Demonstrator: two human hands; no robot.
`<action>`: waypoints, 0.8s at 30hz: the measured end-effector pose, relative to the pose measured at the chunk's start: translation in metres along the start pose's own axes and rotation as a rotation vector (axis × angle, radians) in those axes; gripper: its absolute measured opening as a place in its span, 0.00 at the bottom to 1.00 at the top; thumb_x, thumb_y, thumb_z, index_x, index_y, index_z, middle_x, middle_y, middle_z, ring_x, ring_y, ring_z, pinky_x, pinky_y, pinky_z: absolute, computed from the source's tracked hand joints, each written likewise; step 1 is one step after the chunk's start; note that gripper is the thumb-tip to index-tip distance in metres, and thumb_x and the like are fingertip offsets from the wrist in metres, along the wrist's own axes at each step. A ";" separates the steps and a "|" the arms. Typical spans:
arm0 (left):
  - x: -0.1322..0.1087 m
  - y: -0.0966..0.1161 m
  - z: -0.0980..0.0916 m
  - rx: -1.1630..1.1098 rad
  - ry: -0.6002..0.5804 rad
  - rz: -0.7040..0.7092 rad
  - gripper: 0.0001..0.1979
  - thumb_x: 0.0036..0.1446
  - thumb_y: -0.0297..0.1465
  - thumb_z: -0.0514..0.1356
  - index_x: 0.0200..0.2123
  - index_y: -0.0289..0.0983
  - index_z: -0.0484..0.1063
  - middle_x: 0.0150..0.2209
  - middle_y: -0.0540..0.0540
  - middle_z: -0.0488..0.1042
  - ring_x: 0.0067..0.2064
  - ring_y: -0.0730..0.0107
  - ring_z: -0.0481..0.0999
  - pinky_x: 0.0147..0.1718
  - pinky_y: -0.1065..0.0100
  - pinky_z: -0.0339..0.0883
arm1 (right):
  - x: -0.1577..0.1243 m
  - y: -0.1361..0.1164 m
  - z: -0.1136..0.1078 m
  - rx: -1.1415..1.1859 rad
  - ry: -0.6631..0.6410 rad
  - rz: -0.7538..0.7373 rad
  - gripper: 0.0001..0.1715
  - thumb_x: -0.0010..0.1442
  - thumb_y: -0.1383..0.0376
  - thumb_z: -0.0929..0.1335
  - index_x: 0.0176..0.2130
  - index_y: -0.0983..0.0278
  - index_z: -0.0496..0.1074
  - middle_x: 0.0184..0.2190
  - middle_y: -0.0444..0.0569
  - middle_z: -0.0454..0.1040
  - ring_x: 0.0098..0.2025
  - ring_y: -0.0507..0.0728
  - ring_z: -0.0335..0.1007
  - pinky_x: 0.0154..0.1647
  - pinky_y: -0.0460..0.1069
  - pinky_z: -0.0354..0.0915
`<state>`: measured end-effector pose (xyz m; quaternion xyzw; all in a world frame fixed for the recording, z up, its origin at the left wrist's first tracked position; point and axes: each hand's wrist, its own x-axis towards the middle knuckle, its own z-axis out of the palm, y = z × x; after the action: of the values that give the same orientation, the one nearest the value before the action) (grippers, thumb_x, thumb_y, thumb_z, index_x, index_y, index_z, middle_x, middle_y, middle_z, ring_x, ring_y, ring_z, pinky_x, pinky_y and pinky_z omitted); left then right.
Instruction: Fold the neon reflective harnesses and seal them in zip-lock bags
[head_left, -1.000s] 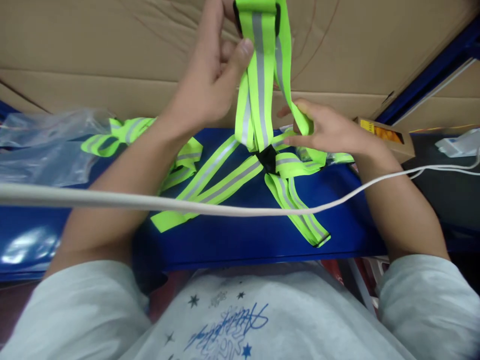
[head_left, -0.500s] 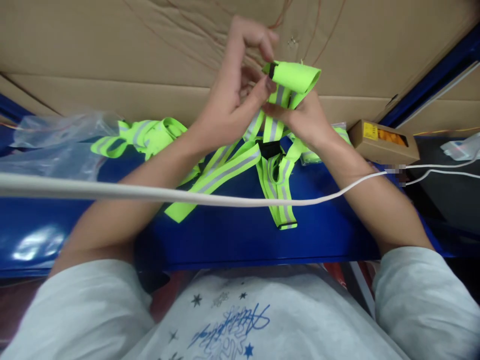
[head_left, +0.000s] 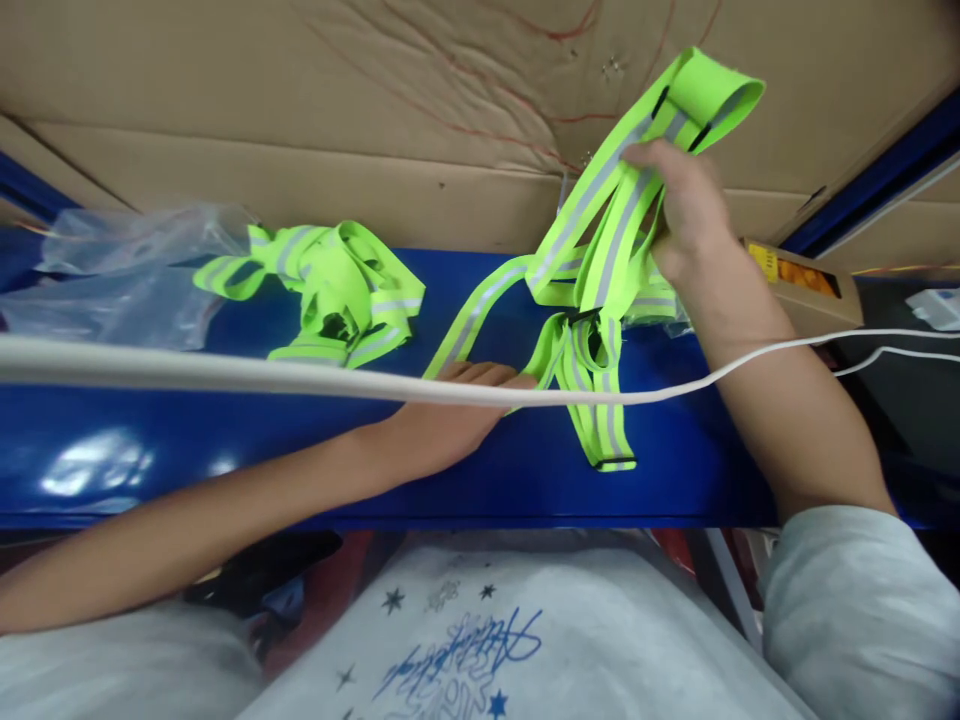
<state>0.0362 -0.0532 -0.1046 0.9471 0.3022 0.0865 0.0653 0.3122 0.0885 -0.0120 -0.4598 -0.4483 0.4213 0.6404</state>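
My right hand (head_left: 694,205) is closed round the upper straps of a neon yellow-green reflective harness (head_left: 619,240) with grey stripes and black sliders. It holds them raised in front of the cardboard, with a wide folded band sticking out above the thumb. Low on the blue surface, my left hand (head_left: 465,415) is closed on lower straps of the same harness; its fingers are partly hidden behind the hand and a white cable. One loop with a black end hangs down between the hands. A second bundle of the same reflective strapping (head_left: 337,290) lies to the left, untouched.
A white cable (head_left: 420,385) crosses the view in front of both arms. Clear plastic bags (head_left: 127,270) lie at the left on the blue shelf (head_left: 247,440). A small cardboard box with a window (head_left: 810,290) stands at the right. Cardboard (head_left: 300,170) forms the back.
My left hand has left the black slider at the top and moved down to the lower straps. My right hand has shifted right and up, lifting and spreading the upper straps.
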 end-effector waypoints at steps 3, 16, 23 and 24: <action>-0.009 0.004 0.003 -0.040 0.005 0.029 0.20 0.79 0.34 0.49 0.68 0.40 0.68 0.66 0.37 0.73 0.68 0.49 0.73 0.66 0.46 0.70 | 0.002 -0.013 0.003 -0.007 0.019 -0.002 0.10 0.56 0.71 0.72 0.39 0.60 0.71 0.33 0.41 0.78 0.37 0.54 0.74 0.47 0.53 0.77; 0.012 -0.028 -0.017 -0.441 0.249 -0.217 0.19 0.77 0.42 0.48 0.58 0.44 0.74 0.56 0.41 0.80 0.56 0.57 0.81 0.59 0.55 0.76 | -0.027 -0.032 -0.003 0.036 -0.385 -0.079 0.14 0.48 0.62 0.77 0.37 0.62 0.78 0.33 0.46 0.76 0.31 0.53 0.69 0.32 0.51 0.72; 0.095 -0.064 -0.029 -0.241 0.606 -0.261 0.33 0.58 0.36 0.70 0.65 0.40 0.66 0.69 0.35 0.64 0.71 0.48 0.63 0.70 0.48 0.62 | -0.035 -0.038 -0.013 -0.067 -0.430 0.003 0.13 0.42 0.57 0.74 0.31 0.57 0.75 0.28 0.44 0.73 0.29 0.52 0.66 0.33 0.50 0.70; 0.103 -0.070 -0.030 -0.270 0.593 -0.256 0.32 0.58 0.36 0.70 0.64 0.41 0.67 0.66 0.37 0.67 0.68 0.49 0.67 0.67 0.49 0.64 | -0.036 -0.039 -0.015 -0.077 -0.432 0.012 0.13 0.41 0.57 0.74 0.30 0.57 0.74 0.29 0.44 0.75 0.30 0.53 0.67 0.34 0.50 0.71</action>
<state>0.0731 0.0658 -0.0746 0.8180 0.4102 0.3881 0.1095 0.3226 0.0422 0.0164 -0.3857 -0.5878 0.4965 0.5091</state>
